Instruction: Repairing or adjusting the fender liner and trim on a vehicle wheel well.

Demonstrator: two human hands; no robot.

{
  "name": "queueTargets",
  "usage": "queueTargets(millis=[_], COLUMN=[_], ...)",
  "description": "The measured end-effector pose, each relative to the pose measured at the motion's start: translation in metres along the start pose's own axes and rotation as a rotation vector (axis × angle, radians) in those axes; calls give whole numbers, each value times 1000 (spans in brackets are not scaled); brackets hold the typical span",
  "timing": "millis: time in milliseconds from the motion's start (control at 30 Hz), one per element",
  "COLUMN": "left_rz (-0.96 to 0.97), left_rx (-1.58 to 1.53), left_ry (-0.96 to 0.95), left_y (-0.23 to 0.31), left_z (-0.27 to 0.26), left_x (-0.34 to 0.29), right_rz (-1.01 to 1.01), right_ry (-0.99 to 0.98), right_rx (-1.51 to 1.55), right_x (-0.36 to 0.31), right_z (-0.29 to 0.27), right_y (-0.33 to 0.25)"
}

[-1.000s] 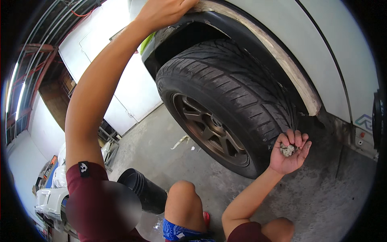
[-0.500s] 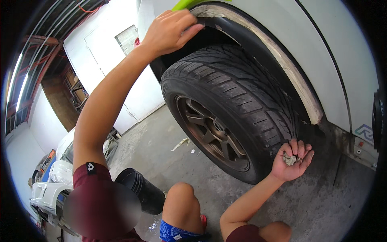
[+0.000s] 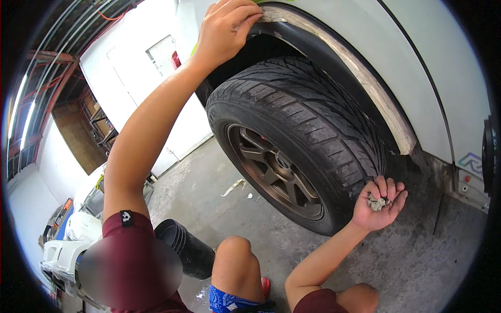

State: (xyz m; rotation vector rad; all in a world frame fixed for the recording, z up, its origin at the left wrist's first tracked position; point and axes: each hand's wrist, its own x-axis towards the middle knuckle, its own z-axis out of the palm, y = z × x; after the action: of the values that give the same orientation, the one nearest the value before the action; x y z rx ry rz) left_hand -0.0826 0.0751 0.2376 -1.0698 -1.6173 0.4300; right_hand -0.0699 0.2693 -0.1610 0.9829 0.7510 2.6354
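My left hand (image 3: 225,32) is raised at the top of the wheel arch. Its thumb and fingertips close together on the upper end of a pale, rough strip (image 3: 360,75), which follows the curved arch edge down to its lower right end. Low beside the tyre, my right hand (image 3: 377,211) is turned palm up with fingers curled around a crumpled greyish lump (image 3: 377,202); its material is unclear. Below the arch stands the black tyre (image 3: 292,115) with a bronze spoked wheel (image 3: 271,167). The vehicle's pale body panel (image 3: 386,57) surrounds the arch.
A black bucket (image 3: 185,248) stands on the concrete floor (image 3: 209,180), left of my bent knee (image 3: 237,261). Pale scraps (image 3: 233,188) lie near the wheel. White vehicle parts (image 3: 62,253) are at the far left, and a white door (image 3: 141,78) is behind my left arm.
My left hand has moved up and slightly right, from just under the arch edge onto the strip's upper end. My right hand still holds the lump in nearly the same place.
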Motion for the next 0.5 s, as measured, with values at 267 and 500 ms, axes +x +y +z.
queueTargets(millis=[267,500], left_rz=[3,-78], left_rx=[129,166], left_ry=[45,16], left_y=[9,10], left_z=[9,22], left_x=[-3,-4], right_rz=[33,35], right_ry=[-25,-24], right_rx=[30,22], right_x=[1,0], right_z=[4,2], right_y=[-2,-5])
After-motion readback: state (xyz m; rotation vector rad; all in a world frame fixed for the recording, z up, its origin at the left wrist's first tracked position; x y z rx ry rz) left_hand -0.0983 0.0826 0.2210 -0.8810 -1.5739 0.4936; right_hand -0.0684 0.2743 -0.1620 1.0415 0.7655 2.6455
